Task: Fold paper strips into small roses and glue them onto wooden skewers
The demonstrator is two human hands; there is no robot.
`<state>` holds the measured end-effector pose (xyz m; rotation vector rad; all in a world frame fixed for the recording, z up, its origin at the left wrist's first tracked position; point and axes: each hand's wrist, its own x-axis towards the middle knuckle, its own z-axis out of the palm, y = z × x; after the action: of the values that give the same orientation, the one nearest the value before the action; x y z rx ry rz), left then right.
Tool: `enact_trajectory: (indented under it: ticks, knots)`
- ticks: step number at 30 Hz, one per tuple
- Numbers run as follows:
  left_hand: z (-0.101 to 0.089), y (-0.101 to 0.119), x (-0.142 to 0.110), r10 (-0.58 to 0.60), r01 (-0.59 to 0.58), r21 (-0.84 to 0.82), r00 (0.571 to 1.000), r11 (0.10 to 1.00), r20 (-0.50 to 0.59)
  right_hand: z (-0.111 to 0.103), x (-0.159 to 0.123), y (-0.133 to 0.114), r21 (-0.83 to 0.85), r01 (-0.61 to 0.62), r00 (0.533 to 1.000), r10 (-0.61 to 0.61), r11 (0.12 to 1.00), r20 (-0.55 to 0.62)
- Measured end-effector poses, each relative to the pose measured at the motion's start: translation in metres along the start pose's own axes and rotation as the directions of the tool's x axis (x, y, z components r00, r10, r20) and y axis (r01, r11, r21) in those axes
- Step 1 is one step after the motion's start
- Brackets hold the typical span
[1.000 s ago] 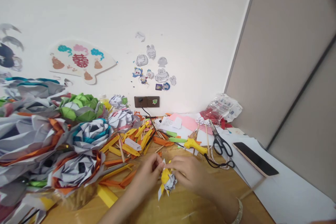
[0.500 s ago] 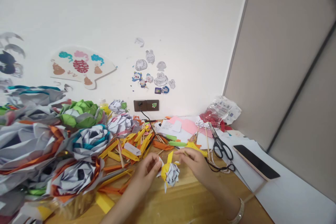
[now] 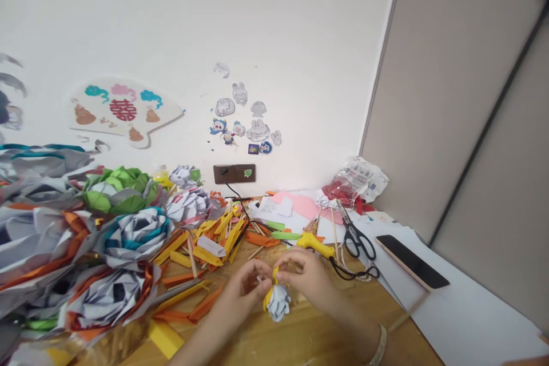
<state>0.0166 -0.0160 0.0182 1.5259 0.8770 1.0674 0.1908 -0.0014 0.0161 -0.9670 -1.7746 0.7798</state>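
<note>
A small paper flower (image 3: 278, 302), white in the middle with yellow petals behind, is held between my hands above the wooden table. My left hand (image 3: 249, 286) is closed on the flower's left side, thumb and fingers pinched near its back. At the upper edge, my right hand (image 3: 304, 271) pinches a yellow paper petal (image 3: 275, 275) of the same flower. The flower's back and whatever lies behind my fingers are hidden. A yellow glue gun (image 3: 315, 245) with a black cord lies just beyond my right hand.
Large folded paper flowers (image 3: 111, 297) crowd the left side. Orange and yellow paper strips (image 3: 214, 240) lie scattered mid-table. Scissors (image 3: 358, 240) and a phone (image 3: 412, 262) rest at right on white paper sheets (image 3: 467, 326). A plastic bag (image 3: 360, 180) stands by the wall.
My right hand has come closer to my left, and its fingers now touch the yellow petal. The flower has tipped slightly downward. The whole view has shifted a little.
</note>
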Motion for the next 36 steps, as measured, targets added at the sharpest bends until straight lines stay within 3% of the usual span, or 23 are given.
enact_trajectory:
  ticks: [2, 6, 8, 11, 15, 21, 27, 36]
  knots:
    - [0.003, -0.001, 0.001, -0.022, 0.022, -0.001, 0.999, 1.0, -0.032, 0.003, -0.001, -0.001, -0.088, 0.053, 0.999, -0.053, 0.995, -0.002]
    - [0.008, -0.004, 0.001, -0.023, 0.024, 0.013, 0.993, 1.0, -0.118, 0.006, -0.003, -0.005, -0.186, 0.038, 0.998, -0.048, 0.982, -0.05]
    - [0.008, -0.001, 0.0, 0.005, 0.009, 0.096, 0.989, 0.995, -0.151, 0.007, -0.005, -0.007, -0.224, 0.053, 0.995, -0.07, 0.973, -0.068]
    - [0.008, 0.007, -0.004, 0.117, -0.054, 0.311, 0.975, 0.949, -0.188, 0.007, -0.007, -0.007, -0.281, 0.129, 0.986, -0.153, 0.951, -0.068]
    - [0.009, 0.012, -0.009, 0.305, -0.165, 0.48, 0.924, 0.861, -0.23, 0.009, -0.01, -0.006, -0.315, 0.239, 0.957, -0.277, 0.918, -0.082]
    - [0.005, 0.006, -0.013, 0.472, -0.267, 0.636, 0.864, 0.724, -0.175, 0.011, -0.014, -0.007, -0.358, 0.398, 0.893, -0.446, 0.845, -0.061]
    - [0.003, 0.006, -0.015, 0.57, -0.36, 0.712, 0.819, 0.603, -0.068, 0.008, -0.015, -0.012, -0.416, 0.447, 0.862, -0.505, 0.792, -0.034]
    - [0.007, 0.009, -0.015, 0.56, -0.332, 0.699, 0.82, 0.633, -0.118, 0.009, -0.015, -0.007, -0.44, 0.395, 0.883, -0.465, 0.807, -0.06]
